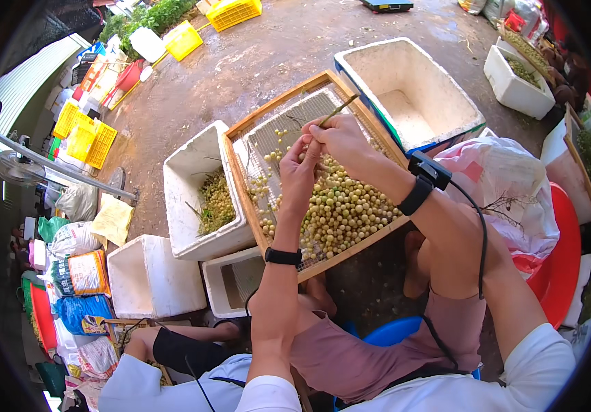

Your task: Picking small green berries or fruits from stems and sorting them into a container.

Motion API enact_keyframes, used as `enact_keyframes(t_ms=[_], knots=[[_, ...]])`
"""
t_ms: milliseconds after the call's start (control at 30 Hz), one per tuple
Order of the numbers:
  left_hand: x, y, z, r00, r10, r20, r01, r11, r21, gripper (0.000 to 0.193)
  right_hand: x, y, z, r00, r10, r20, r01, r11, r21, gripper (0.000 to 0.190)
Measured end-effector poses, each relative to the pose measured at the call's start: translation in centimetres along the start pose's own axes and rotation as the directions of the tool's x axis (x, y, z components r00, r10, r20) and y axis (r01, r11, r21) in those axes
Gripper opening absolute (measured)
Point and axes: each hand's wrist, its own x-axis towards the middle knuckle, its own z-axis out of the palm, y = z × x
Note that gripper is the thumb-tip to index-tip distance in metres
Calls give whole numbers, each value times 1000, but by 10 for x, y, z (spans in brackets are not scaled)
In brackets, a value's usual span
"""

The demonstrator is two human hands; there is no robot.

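My right hand [344,141] pinches a thin greenish-brown stem [344,106], whose free end points up and right. Against its fingertips, my left hand [298,170] has its fingers curled around part of the fruit bunch [302,156], mostly hidden by the fingers. Both hands are above a wood-framed mesh screen [372,238]. On the mesh lies a heap of small round yellow-green fruits [344,211], thickest towards me. Looser fruits and bare twigs are scattered at its far left part. A black band circles each wrist, and the right one carries a small black device.
Left of the screen stands a white foam box [187,170] with stemmed fruit bunches. A large foam box [403,77] is at the far right. White sacking [501,180] lies by a red basin [558,247]. Another person [172,381] sits close on my left.
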Motion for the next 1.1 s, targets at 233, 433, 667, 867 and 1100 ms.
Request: enact_keyframes(t_ms=[233, 433, 667, 867, 1100], knots=[[-3, -6, -10, 996, 86, 12, -87, 983, 163, 37, 13, -10, -6, 999, 19, -26, -18, 999, 27, 20], [-12, -8, -12, 994, -39, -99, 24, 988, -151, 37, 15, -9, -13, 998, 64, -30, -59, 989, 134, 20], [-1, -23, -10, 981, 192, -35, -172, 934, 313, 20, 6, 3, 14, 999, 38, -34, -34, 994, 107, 16], [1, -22, -19, 959, 227, 168, -281, 815, 506, 24, 14, -8, -4, 995, 56, -81, -51, 997, 59, 15], [2, -43, -23, 939, 229, 256, -342, 694, 634, 23, 14, 2, -6, 987, -29, -157, 8, 991, -133, 15]])
